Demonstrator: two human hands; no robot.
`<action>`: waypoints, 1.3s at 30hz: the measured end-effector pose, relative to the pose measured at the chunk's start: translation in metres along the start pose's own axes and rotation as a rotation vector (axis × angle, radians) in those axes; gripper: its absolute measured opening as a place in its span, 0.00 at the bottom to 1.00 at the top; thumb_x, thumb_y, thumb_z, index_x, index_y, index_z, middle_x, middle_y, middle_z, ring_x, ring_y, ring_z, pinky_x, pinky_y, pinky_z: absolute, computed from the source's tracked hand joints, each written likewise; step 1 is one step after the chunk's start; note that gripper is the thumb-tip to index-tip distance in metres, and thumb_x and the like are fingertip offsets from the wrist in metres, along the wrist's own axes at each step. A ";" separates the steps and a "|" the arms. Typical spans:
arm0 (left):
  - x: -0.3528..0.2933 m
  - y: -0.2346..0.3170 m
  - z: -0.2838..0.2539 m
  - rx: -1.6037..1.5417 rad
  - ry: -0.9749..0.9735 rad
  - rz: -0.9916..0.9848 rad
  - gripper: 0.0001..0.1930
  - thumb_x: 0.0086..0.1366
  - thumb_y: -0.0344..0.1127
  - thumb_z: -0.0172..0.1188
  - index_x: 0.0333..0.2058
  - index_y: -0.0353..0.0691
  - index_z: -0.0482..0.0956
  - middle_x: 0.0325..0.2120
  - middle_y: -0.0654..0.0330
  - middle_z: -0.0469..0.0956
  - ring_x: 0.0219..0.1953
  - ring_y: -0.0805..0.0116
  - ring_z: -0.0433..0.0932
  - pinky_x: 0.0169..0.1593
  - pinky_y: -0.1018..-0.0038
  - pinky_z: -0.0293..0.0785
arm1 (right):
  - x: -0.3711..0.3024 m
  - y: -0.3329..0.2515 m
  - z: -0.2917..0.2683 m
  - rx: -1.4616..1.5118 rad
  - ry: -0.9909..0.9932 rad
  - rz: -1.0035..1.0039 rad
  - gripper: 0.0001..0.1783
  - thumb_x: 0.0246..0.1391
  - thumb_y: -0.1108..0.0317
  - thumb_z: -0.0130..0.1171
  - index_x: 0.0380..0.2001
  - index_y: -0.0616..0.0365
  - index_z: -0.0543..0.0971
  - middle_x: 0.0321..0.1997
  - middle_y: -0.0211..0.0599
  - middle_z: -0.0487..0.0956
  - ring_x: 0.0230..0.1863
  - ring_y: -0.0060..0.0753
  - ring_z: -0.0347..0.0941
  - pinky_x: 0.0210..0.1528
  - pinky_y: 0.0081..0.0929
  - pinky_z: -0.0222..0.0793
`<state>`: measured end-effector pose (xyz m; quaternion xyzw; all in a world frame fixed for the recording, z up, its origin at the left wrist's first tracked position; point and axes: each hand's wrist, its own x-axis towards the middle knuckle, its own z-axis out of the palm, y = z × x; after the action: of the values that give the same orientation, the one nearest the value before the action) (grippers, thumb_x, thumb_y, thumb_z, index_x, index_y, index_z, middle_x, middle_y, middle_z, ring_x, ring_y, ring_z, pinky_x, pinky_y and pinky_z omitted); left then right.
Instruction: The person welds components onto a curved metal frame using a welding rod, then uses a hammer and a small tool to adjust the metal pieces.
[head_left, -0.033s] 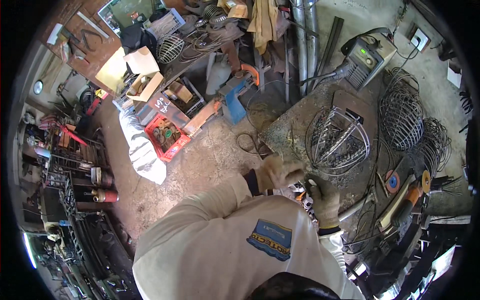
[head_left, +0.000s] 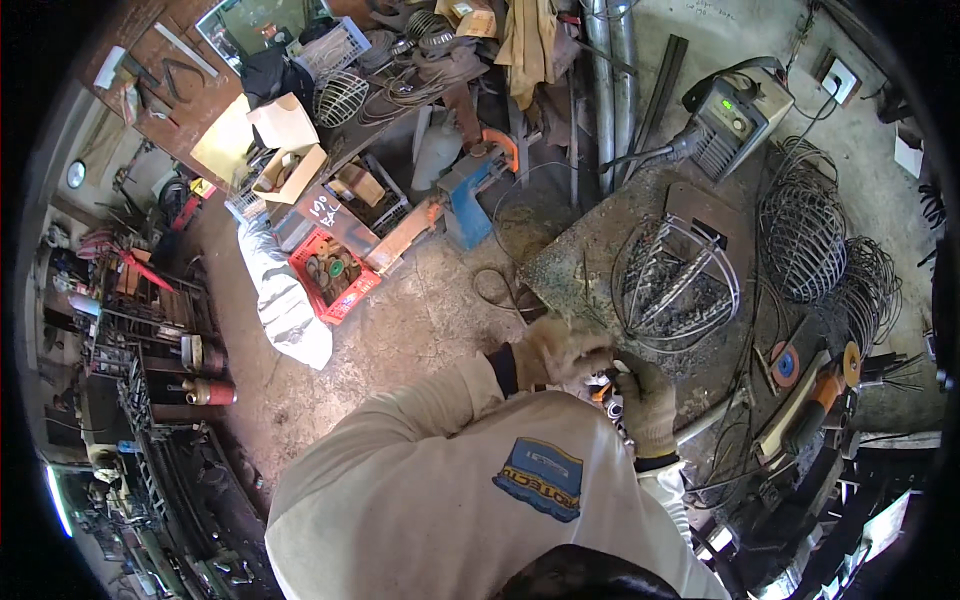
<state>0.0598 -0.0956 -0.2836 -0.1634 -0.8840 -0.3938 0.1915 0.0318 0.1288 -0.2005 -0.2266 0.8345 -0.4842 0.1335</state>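
Both my hands wear worn tan work gloves and are close together in front of my chest, at the near edge of the worktable. My left hand (head_left: pixel 560 352) has its fingers curled toward my right hand, slightly smeared; whatever they grip is hidden. My right hand (head_left: pixel 648 402) is closed, its thumb side facing the left glove, and its hold is hidden too. Just below and between the gloves shows a small silver-and-orange metal thing (head_left: pixel 606 396), partly covered by my pale jacket (head_left: pixel 440 490).
The worktable (head_left: pixel 560 270) bears a round metal-bar cage (head_left: pixel 680 285). A welding machine (head_left: pixel 735 120), stacked wire cages (head_left: pixel 805 235) and an orange-black angle grinder (head_left: pixel 815 410) lie right. On the floor at left are a red crate (head_left: pixel 335 275) and a blue-orange machine (head_left: pixel 470 200).
My left hand has shifted slightly and its fingers curl more against the right glove. The pale bit by my right thumb shows less. Everything else stays put.
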 end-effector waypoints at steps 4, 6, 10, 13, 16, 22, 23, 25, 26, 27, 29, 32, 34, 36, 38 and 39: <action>0.019 0.028 -0.033 0.003 -0.325 -0.065 0.13 0.68 0.46 0.63 0.42 0.44 0.83 0.35 0.54 0.81 0.37 0.51 0.82 0.38 0.58 0.79 | 0.008 0.011 0.014 -0.136 0.044 -0.145 0.14 0.60 0.72 0.59 0.49 0.61 0.83 0.43 0.53 0.84 0.42 0.54 0.83 0.46 0.41 0.78; 0.023 0.030 -0.045 -0.131 -0.329 -0.170 0.12 0.67 0.45 0.63 0.40 0.43 0.82 0.33 0.52 0.80 0.34 0.48 0.81 0.38 0.55 0.78 | 0.014 -0.006 0.018 -0.128 0.035 -0.140 0.13 0.60 0.71 0.61 0.48 0.62 0.83 0.43 0.53 0.84 0.43 0.55 0.83 0.46 0.42 0.78; 0.016 0.007 -0.062 -0.060 -0.213 -0.075 0.12 0.68 0.44 0.61 0.42 0.43 0.83 0.32 0.52 0.81 0.35 0.50 0.82 0.39 0.57 0.78 | 0.031 -0.024 0.039 -0.120 0.018 -0.084 0.14 0.60 0.68 0.63 0.47 0.62 0.83 0.43 0.53 0.84 0.43 0.56 0.82 0.45 0.43 0.78; 0.021 -0.010 -0.092 -0.143 -0.283 -0.130 0.12 0.68 0.43 0.61 0.42 0.44 0.84 0.33 0.53 0.82 0.37 0.51 0.83 0.41 0.58 0.79 | 0.054 -0.047 0.055 -0.214 -0.060 -0.119 0.16 0.61 0.66 0.63 0.49 0.62 0.82 0.41 0.53 0.84 0.42 0.56 0.82 0.43 0.44 0.78; 0.016 -0.049 -0.125 -0.159 -0.334 -0.127 0.12 0.67 0.44 0.61 0.40 0.43 0.85 0.38 0.53 0.83 0.41 0.51 0.83 0.44 0.59 0.79 | 0.088 -0.058 0.085 -0.337 -0.077 -0.208 0.17 0.62 0.63 0.62 0.50 0.62 0.82 0.40 0.55 0.83 0.42 0.59 0.81 0.43 0.44 0.77; 0.016 -0.157 -0.194 -0.346 -0.144 -0.300 0.14 0.67 0.46 0.63 0.44 0.44 0.86 0.37 0.49 0.85 0.38 0.51 0.85 0.42 0.58 0.81 | 0.171 -0.077 0.165 -0.329 -0.011 -0.259 0.15 0.63 0.66 0.61 0.48 0.63 0.83 0.37 0.52 0.82 0.38 0.54 0.79 0.43 0.44 0.75; 0.009 -0.182 -0.202 -0.368 -0.136 -0.323 0.14 0.67 0.46 0.63 0.44 0.44 0.86 0.37 0.49 0.85 0.38 0.51 0.85 0.42 0.58 0.81 | 0.183 -0.084 0.176 -0.338 -0.040 -0.244 0.15 0.63 0.66 0.61 0.48 0.63 0.83 0.37 0.52 0.82 0.38 0.54 0.79 0.43 0.44 0.75; 0.001 -0.225 -0.230 -0.156 -0.039 -0.477 0.13 0.68 0.44 0.62 0.43 0.43 0.86 0.38 0.49 0.85 0.40 0.49 0.85 0.44 0.59 0.80 | 0.210 -0.100 0.197 -0.335 0.010 -0.231 0.13 0.64 0.68 0.60 0.47 0.63 0.83 0.37 0.50 0.82 0.38 0.52 0.79 0.44 0.42 0.75; 0.000 -0.245 -0.245 -0.161 -0.039 -0.491 0.13 0.68 0.44 0.62 0.43 0.43 0.86 0.38 0.49 0.85 0.40 0.49 0.85 0.44 0.59 0.80 | 0.221 -0.104 0.206 -0.334 -0.004 -0.224 0.13 0.64 0.68 0.60 0.47 0.63 0.83 0.37 0.50 0.82 0.38 0.52 0.79 0.44 0.42 0.75; -0.001 -0.265 -0.261 -0.135 -0.039 -0.521 0.14 0.68 0.44 0.62 0.44 0.42 0.85 0.39 0.49 0.85 0.41 0.49 0.84 0.45 0.59 0.80 | 0.229 -0.107 0.216 -0.245 0.063 -0.121 0.12 0.63 0.69 0.59 0.45 0.62 0.84 0.37 0.48 0.82 0.38 0.52 0.79 0.44 0.42 0.75; -0.011 -0.303 -0.285 -0.118 -0.051 -0.571 0.15 0.68 0.44 0.62 0.45 0.41 0.85 0.40 0.49 0.85 0.43 0.48 0.84 0.46 0.58 0.79 | 0.240 -0.089 0.228 -0.220 0.167 -0.053 0.08 0.59 0.71 0.61 0.40 0.59 0.85 0.39 0.45 0.83 0.40 0.53 0.79 0.47 0.45 0.75; -0.023 -0.348 -0.315 -0.112 -0.145 -0.616 0.17 0.69 0.46 0.60 0.48 0.42 0.85 0.40 0.50 0.85 0.45 0.47 0.83 0.48 0.57 0.79 | 0.258 -0.084 0.234 -0.416 0.162 -0.082 0.07 0.57 0.70 0.62 0.38 0.58 0.85 0.39 0.45 0.83 0.42 0.54 0.79 0.48 0.46 0.75; -0.023 -0.365 -0.329 -0.115 -0.135 -0.681 0.18 0.69 0.48 0.60 0.49 0.42 0.84 0.41 0.48 0.85 0.46 0.47 0.83 0.50 0.56 0.78 | 0.262 -0.070 0.236 -0.511 0.150 -0.059 0.08 0.57 0.68 0.63 0.38 0.58 0.85 0.40 0.45 0.84 0.43 0.55 0.79 0.49 0.47 0.75; -0.025 -0.375 -0.340 -0.092 -0.178 -0.721 0.18 0.69 0.47 0.60 0.49 0.42 0.84 0.41 0.48 0.85 0.46 0.46 0.83 0.50 0.56 0.79 | 0.260 -0.049 0.238 -0.598 0.091 -0.012 0.09 0.57 0.65 0.62 0.38 0.56 0.85 0.40 0.45 0.84 0.44 0.55 0.80 0.49 0.47 0.75; -0.026 -0.383 -0.346 -0.059 -0.222 -0.759 0.18 0.69 0.47 0.59 0.49 0.41 0.84 0.41 0.48 0.85 0.46 0.46 0.83 0.50 0.56 0.79 | 0.261 -0.044 0.238 -0.650 0.078 -0.002 0.10 0.56 0.64 0.63 0.39 0.55 0.85 0.40 0.44 0.84 0.44 0.55 0.80 0.48 0.48 0.75; -0.029 -0.389 -0.346 -0.045 -0.254 -0.749 0.18 0.69 0.47 0.59 0.48 0.41 0.84 0.41 0.48 0.85 0.45 0.46 0.84 0.50 0.56 0.79 | 0.262 -0.049 0.239 -0.653 0.016 0.000 0.09 0.58 0.66 0.63 0.40 0.56 0.85 0.41 0.45 0.85 0.44 0.53 0.81 0.48 0.46 0.76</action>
<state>-0.0132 -0.6097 -0.3306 0.1190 -0.8901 -0.4325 -0.0801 -0.0762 -0.2033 -0.2773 -0.2536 0.9467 -0.1926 0.0475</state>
